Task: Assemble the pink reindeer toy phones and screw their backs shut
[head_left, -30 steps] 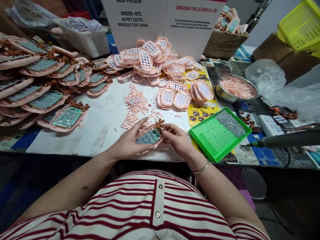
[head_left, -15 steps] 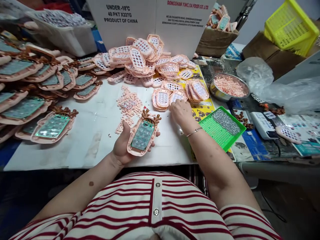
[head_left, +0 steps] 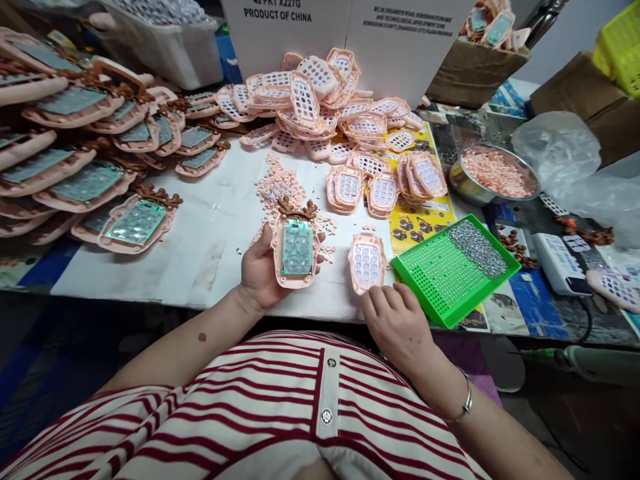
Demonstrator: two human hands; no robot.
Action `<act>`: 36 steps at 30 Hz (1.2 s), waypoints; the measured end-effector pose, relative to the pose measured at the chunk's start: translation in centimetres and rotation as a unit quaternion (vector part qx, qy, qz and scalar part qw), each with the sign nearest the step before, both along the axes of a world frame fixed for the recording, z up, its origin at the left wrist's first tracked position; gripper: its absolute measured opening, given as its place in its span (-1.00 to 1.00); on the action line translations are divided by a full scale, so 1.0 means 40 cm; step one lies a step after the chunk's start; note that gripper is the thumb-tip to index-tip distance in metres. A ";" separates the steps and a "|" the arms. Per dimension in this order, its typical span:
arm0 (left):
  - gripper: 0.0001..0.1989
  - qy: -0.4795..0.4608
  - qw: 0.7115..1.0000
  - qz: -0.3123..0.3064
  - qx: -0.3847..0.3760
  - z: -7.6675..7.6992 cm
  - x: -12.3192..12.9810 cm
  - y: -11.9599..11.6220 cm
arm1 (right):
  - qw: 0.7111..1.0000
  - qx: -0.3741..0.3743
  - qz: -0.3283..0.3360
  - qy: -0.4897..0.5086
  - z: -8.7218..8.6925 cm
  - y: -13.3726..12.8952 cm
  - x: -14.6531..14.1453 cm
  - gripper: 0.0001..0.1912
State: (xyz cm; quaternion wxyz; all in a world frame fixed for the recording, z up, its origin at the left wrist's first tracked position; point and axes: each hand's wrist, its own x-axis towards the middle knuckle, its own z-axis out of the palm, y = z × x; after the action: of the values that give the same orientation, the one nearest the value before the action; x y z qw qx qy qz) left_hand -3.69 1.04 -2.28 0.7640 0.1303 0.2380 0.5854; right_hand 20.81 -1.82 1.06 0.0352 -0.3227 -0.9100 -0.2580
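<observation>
In my left hand [head_left: 260, 270] lies a pink plastic shell half with brown antlers and a green circuit board [head_left: 297, 247], board side up; my fingers wrap round its edges. My right hand [head_left: 397, 320] grips the lower end of a pink cover with a keypad grid [head_left: 367, 260], held just above the table's front edge. Beyond the hands, small pink button pieces [head_left: 280, 183] lie scattered on the white sheet. Several more covers with keypad grids [head_left: 349, 187] rest farther back, and a heap of pink covers with holes [head_left: 320, 100] rises against the carton.
At left are stacked antlered shells with boards [head_left: 80, 183]. A green perforated tray [head_left: 425, 283] of small metal screws [head_left: 477, 248] stands right of my right hand. Behind it are a metal bowl of pink pieces [head_left: 495, 175] and plastic bags [head_left: 557, 143]. A white carton [head_left: 385, 47] closes off the back.
My right hand has drawn back from the covers toward the table's front edge, bringing one keypad cover with it. My left hand still holds the antlered shell, now turned more upright. The view has shifted.
</observation>
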 end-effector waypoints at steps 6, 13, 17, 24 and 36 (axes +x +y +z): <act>-0.26 0.013 1.000 0.014 0.010 -0.009 0.030 -0.030 | 0.982 -0.110 -0.010 0.154 -0.068 -0.030 0.057 -0.79; -0.34 0.042 0.998 -0.027 -0.046 -0.039 0.062 -0.073 | 0.782 -0.366 -0.300 0.407 -0.094 0.032 0.022 -0.41; -0.40 0.026 0.997 -0.048 -0.048 -0.041 0.082 -0.082 | 0.563 -0.507 -0.263 0.598 -0.104 0.049 -0.014 -0.46; -0.41 0.009 0.997 -0.060 -0.042 -0.032 0.086 -0.078 | 0.246 -0.646 -0.107 0.715 -0.101 0.034 -0.062 -0.61; -0.39 0.121 0.990 -0.071 0.008 0.034 0.059 -0.059 | 0.250 -0.691 -0.038 0.678 -0.137 0.034 -0.052 -0.14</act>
State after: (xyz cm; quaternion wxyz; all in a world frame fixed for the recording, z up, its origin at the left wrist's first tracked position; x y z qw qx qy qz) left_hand -1.31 -1.32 -0.90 0.7682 0.2228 0.3142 0.5114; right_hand 18.75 -0.45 -4.42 0.3927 -0.3146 -0.3696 0.7812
